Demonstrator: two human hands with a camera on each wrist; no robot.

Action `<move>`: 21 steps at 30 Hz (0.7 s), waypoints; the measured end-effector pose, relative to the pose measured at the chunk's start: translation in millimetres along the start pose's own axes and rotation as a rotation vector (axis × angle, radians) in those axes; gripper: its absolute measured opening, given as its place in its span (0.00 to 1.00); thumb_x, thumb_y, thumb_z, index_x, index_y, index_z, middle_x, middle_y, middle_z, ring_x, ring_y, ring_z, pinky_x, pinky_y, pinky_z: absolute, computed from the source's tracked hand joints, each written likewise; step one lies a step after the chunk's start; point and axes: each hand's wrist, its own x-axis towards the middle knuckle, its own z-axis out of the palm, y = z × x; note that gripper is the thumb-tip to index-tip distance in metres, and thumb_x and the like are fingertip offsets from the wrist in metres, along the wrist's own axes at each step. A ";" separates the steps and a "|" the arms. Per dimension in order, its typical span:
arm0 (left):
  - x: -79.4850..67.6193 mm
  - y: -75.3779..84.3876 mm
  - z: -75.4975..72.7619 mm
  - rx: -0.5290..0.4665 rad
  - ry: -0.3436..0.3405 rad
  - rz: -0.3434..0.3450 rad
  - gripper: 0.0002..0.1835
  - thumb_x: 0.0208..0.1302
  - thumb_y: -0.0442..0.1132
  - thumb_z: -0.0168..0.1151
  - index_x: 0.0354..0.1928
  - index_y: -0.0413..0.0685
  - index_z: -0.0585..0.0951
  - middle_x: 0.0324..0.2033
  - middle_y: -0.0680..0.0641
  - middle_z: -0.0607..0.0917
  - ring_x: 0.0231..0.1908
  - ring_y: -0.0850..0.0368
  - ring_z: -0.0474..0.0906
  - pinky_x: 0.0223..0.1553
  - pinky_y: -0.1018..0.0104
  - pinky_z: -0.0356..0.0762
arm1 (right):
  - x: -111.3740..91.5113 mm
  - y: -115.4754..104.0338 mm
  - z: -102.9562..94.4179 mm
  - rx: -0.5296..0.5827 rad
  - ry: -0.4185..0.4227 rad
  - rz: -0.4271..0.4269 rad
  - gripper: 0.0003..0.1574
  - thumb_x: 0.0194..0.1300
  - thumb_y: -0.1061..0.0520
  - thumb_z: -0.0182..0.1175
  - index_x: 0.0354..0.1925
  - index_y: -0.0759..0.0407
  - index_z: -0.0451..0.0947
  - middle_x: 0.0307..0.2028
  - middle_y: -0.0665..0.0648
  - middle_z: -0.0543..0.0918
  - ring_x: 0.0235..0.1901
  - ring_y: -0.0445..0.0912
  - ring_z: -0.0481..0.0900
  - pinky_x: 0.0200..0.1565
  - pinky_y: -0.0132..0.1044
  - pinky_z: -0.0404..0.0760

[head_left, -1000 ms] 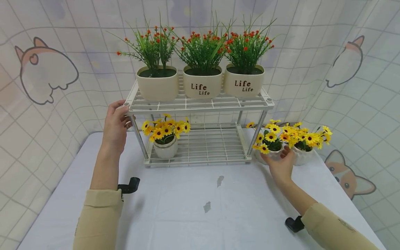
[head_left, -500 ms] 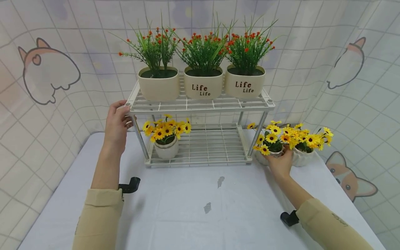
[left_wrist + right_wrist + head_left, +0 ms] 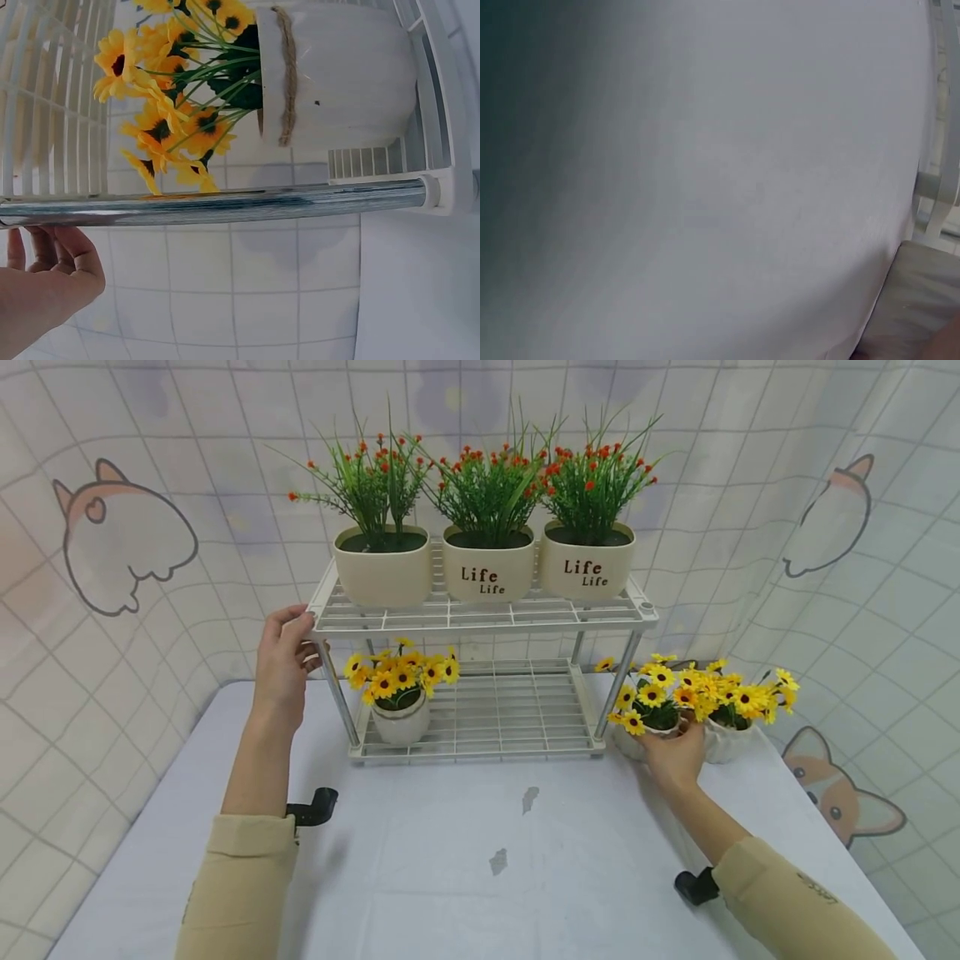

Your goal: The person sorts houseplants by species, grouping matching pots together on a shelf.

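Observation:
A white two-tier wire rack (image 3: 487, 628) stands on the table. At its upper left corner my left hand (image 3: 280, 668) grips the shelf edge, fingers beside the metal post (image 3: 300, 201) in the left wrist view. To the rack's right, my right hand (image 3: 677, 758) holds a white flower pot (image 3: 628, 743) of yellow daisies, thumb at the front and fingers between it and a similar pot (image 3: 727, 745). Only the side of the held pot (image 3: 919, 296) and a bit of the hand show in the right wrist view. A third daisy pot (image 3: 401, 724) sits on the lower shelf's left.
Three cream planters with red flowers line the top shelf: left (image 3: 384, 572), middle (image 3: 489, 568) and right (image 3: 587, 564). A white cloth covers the table (image 3: 420, 868). Behind it hangs a tile-patterned curtain (image 3: 247, 552).
My right hand has shifted slightly left, its fingers further in between the two pots. The left hand stays at the rack's corner, and the pots stand where they stood.

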 end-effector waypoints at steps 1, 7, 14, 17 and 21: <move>0.1 -0.5 -0.1 0.001 -0.004 0.000 0.20 0.78 0.54 0.53 0.63 0.55 0.68 0.50 0.49 0.78 0.46 0.55 0.72 0.52 0.62 0.64 | -0.7 -0.1 -0.6 -0.006 -0.002 0.006 0.57 0.62 0.58 0.72 0.77 0.64 0.47 0.73 0.70 0.59 0.68 0.60 0.64 0.66 0.52 0.68; 0.6 -2.7 -1.2 0.000 -0.024 0.018 0.21 0.78 0.55 0.53 0.64 0.55 0.67 0.51 0.50 0.77 0.47 0.55 0.71 0.51 0.65 0.65 | -7.3 -4.7 -5.9 -0.045 -0.006 0.006 0.55 0.63 0.58 0.71 0.75 0.67 0.48 0.69 0.71 0.63 0.58 0.56 0.70 0.57 0.48 0.73; 0.7 -2.8 -1.0 0.022 -0.011 0.020 0.20 0.78 0.54 0.53 0.64 0.56 0.67 0.50 0.51 0.78 0.47 0.55 0.72 0.52 0.63 0.65 | -17.2 -13.2 -17.7 -0.052 -0.032 0.020 0.55 0.63 0.62 0.69 0.76 0.70 0.47 0.72 0.72 0.59 0.70 0.62 0.62 0.67 0.52 0.67; 0.6 -2.4 -1.1 0.037 -0.003 0.019 0.20 0.78 0.54 0.53 0.64 0.56 0.68 0.50 0.51 0.79 0.47 0.55 0.73 0.51 0.63 0.65 | -23.2 -15.5 -22.3 -0.058 -0.052 0.042 0.56 0.64 0.61 0.69 0.77 0.68 0.45 0.74 0.71 0.57 0.71 0.63 0.60 0.68 0.52 0.66; 0.8 -2.1 -1.4 0.040 -0.003 0.015 0.20 0.79 0.54 0.52 0.64 0.56 0.67 0.49 0.52 0.79 0.46 0.56 0.73 0.51 0.63 0.65 | -33.6 -17.1 -27.9 -0.043 -0.072 0.036 0.58 0.64 0.59 0.71 0.78 0.64 0.45 0.74 0.69 0.59 0.70 0.60 0.61 0.66 0.52 0.68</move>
